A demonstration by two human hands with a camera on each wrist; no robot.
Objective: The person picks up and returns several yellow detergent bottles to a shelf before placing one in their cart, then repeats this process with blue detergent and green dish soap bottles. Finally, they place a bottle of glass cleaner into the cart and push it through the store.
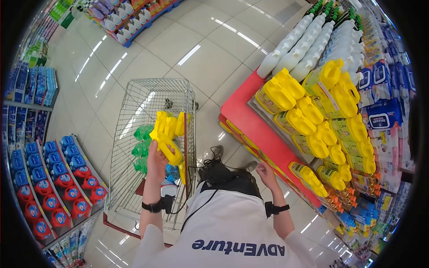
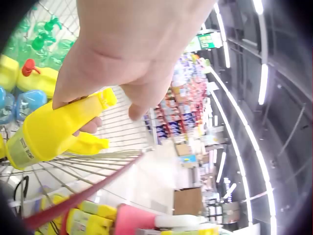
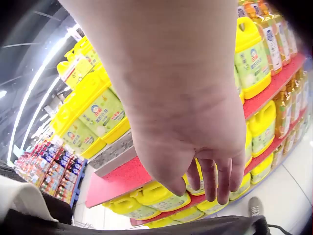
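Left hand [image 1: 156,161] grips yellow bottle [image 1: 172,154] over cart [image 1: 156,80] (green bottles [image 1: 141,149] near); right hand [image 1: 267,175] loose.

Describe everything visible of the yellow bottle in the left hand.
The bottle looks like smooth yellow plastic, narrowing to a yellow top, with a pale, dark-printed label near its base. It tilts over the cart, the left hand curled round its upper part. Whether its base touches anything is unclear.
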